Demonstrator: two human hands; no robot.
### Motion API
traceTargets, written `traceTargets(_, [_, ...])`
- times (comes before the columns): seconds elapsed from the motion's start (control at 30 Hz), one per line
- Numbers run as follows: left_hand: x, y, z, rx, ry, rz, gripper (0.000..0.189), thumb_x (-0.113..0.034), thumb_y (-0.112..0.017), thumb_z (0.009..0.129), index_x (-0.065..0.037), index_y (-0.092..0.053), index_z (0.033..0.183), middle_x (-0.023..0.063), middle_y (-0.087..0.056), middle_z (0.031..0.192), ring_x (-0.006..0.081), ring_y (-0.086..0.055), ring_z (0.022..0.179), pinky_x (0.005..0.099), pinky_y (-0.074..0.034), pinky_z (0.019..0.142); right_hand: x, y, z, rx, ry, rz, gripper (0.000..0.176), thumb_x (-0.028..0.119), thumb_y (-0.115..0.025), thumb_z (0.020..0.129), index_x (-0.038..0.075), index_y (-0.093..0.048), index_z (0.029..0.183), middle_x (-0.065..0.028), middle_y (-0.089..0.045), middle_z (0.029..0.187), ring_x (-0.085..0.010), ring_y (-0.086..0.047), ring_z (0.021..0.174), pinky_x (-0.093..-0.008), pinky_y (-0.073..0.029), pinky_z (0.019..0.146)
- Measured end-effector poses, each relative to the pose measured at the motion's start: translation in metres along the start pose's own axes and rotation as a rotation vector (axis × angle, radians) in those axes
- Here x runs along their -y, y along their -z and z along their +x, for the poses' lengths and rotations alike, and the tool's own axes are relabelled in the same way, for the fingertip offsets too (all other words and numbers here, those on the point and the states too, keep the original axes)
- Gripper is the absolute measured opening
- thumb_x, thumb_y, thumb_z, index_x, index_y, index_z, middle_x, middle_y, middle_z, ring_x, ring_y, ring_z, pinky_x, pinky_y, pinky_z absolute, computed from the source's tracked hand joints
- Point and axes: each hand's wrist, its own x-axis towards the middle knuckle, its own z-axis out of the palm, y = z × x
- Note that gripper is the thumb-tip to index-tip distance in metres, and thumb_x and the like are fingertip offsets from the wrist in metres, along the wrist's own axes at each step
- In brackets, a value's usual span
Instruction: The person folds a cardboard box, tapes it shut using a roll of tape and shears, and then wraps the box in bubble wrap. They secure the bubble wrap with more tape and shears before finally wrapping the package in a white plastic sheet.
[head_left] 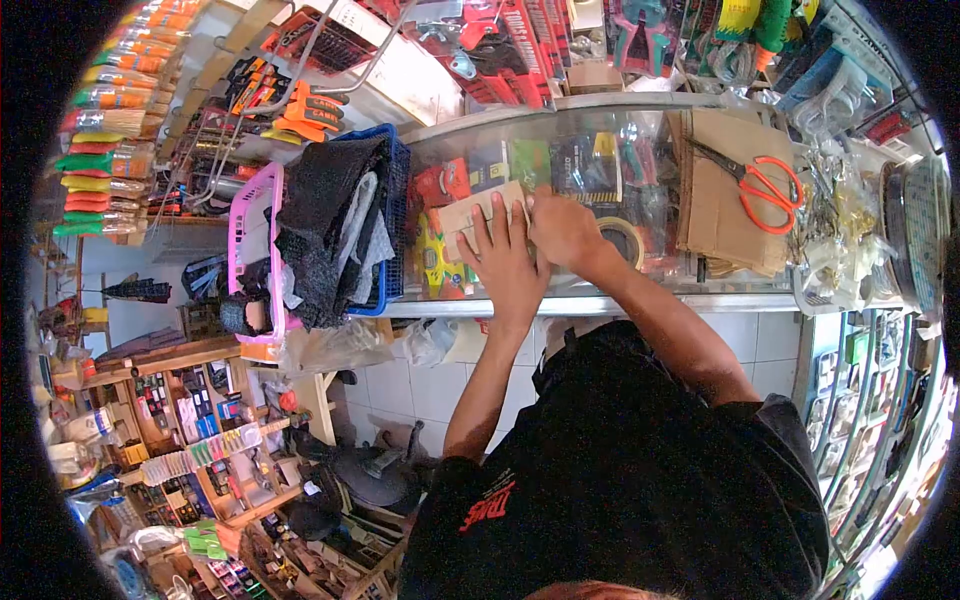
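My left hand [508, 255] lies with its fingers spread on a small piece of brown cardboard [459, 218], pressing it against the glass counter top [540, 284]. Right beside it, my right hand [563, 230] is closed at the cardboard's right edge. Whatever its fingers grip is hidden from this angle. A roll of tape [627, 236] shows just to the right of my right hand, partly covered by my forearm. Farther right, orange-handled scissors [771, 196] rest on a stack of flattened cardboard [722, 235].
A pink basket [240, 225] and a blue basket [396, 215] with black bubble wrap [325, 190] stand at the counter's left end. Bagged hardware [845, 225] sits at the right. Paintbrushes [120, 125] hang at left; packaged tools [510, 45] line the far side.
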Motion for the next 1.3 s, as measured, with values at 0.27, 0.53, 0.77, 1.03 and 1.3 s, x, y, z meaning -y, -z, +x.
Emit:
traceTargets(0.27, [0.001, 0.001, 0.0, -0.01, -0.016, 0.018, 0.076, -0.032, -0.07, 0.085, -0.005, -0.05, 0.152, 0.0162, -0.034, 0.169, 0.0446, -0.027, 0.155, 0.0685, -0.011, 0.122, -0.013, -0.003, 0.001, -0.048, 0.051, -0.024, 0.031, 0.025, -0.053, 0.101, -0.002, -0.062, 0.114, -0.0294, -0.068, 0.116, -0.0503, -0.062, 0.113, -0.0616, -0.045, 0.1])
traceTargets(0.53, [-0.002, 0.004, 0.0, -0.035, -0.006, 0.019, 0.062, -0.038, -0.067, 0.093, -0.003, -0.059, 0.143, 0.0184, -0.042, 0.164, 0.0446, -0.032, 0.153, 0.0706, -0.016, 0.119, -0.019, 0.013, -0.006, -0.199, 0.194, -0.041, 0.037, 0.033, -0.051, 0.103, -0.002, -0.064, 0.108, -0.0291, -0.068, 0.104, -0.0479, -0.066, 0.105, -0.066, -0.048, 0.094])
traceTargets(0.77, [0.0, 0.003, -0.001, -0.013, -0.015, 0.046, 0.063, -0.037, -0.068, 0.091, -0.007, -0.058, 0.146, 0.0182, -0.042, 0.164, 0.0447, -0.033, 0.152, 0.0703, -0.018, 0.119, -0.023, 0.002, 0.001, -0.049, 0.117, -0.007, 0.038, 0.033, -0.049, 0.105, -0.002, -0.062, 0.113, -0.0286, -0.069, 0.112, -0.0506, -0.063, 0.111, -0.0729, -0.04, 0.097])
traceTargets(1.03, [-0.001, 0.009, 0.0, 0.012, -0.026, 0.046, 0.068, -0.032, -0.073, 0.087, -0.013, -0.055, 0.149, 0.0172, -0.039, 0.166, 0.0451, -0.032, 0.152, 0.0711, -0.018, 0.119, -0.009, -0.003, -0.004, -0.054, 0.069, -0.164, 0.042, 0.035, -0.055, 0.101, -0.002, -0.06, 0.121, -0.0272, -0.068, 0.119, -0.0463, -0.063, 0.116, -0.0712, -0.038, 0.1])
traceTargets(1.3, [0.0, 0.012, -0.001, 0.08, -0.027, 0.066, 0.076, -0.025, -0.076, 0.083, -0.01, -0.051, 0.154, 0.0167, -0.034, 0.169, 0.0462, -0.028, 0.154, 0.0701, -0.015, 0.121, -0.024, -0.027, -0.005, -0.186, 0.207, -0.486, 0.041, 0.033, -0.063, 0.092, -0.002, -0.061, 0.112, -0.0284, -0.064, 0.109, -0.0433, -0.059, 0.106, -0.0649, -0.04, 0.094])
